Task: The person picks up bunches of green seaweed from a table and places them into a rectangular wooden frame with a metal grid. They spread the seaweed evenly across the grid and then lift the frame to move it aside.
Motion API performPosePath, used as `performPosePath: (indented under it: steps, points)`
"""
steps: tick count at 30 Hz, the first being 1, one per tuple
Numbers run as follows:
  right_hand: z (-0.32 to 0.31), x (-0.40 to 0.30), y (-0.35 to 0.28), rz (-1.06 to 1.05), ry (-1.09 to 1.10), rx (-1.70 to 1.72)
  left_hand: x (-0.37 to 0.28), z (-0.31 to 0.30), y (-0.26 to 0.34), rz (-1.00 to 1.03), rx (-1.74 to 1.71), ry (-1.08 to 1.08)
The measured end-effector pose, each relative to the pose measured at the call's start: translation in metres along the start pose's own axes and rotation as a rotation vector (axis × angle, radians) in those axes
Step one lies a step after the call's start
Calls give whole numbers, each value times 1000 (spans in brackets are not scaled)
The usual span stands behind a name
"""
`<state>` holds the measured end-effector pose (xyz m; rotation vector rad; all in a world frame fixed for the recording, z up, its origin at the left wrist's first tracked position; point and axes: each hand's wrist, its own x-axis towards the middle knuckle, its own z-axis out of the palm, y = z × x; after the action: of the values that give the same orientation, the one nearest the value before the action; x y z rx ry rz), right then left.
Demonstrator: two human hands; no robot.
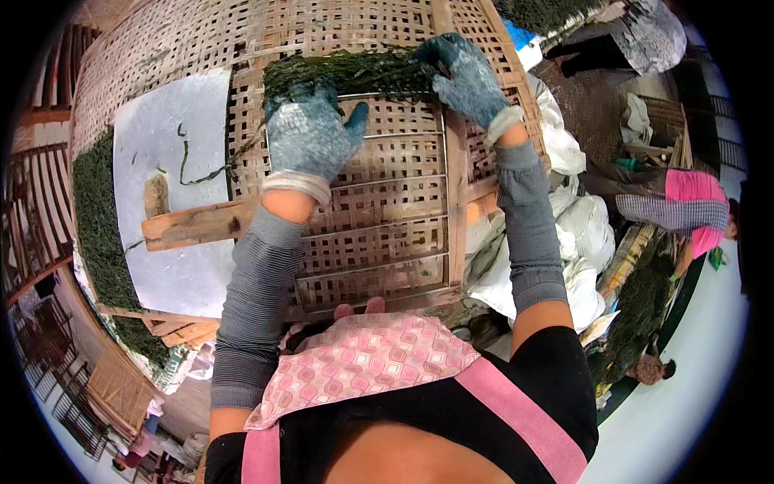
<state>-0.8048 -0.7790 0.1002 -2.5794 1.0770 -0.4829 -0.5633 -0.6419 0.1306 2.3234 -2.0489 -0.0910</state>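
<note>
A band of dark green seaweed-like strands lies across the far end of a wire-barred rack on a woven bamboo panel. My left hand, in a blue-grey coated glove, touches the left part of the strands. Its thumb sticks out to the right, and the fingertips are hidden among the strands. At the right end of the band is my right hand, gloved alike. Its fingers curve onto the strands, with the thumb spread apart below them.
Left of the rack lies a pale board with loose strands, crossed by a wooden bar beside a short peg-like block. More green strands border it. White sacks stand at right, where a person in pink bends.
</note>
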Motion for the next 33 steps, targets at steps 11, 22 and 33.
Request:
performPosePath:
  steps: [11, 22, 33]
  points:
    - [-27, -3, -44, 22, 32, 221, 28, -30, -42, 323, -48, 1]
    - [9, 20, -90, -385, 46, -211, -36, -66, -132, -51, -83, -100]
    - [35, 83, -184, -423, -174, -182, -26, -18, -140, 31, -284, 72]
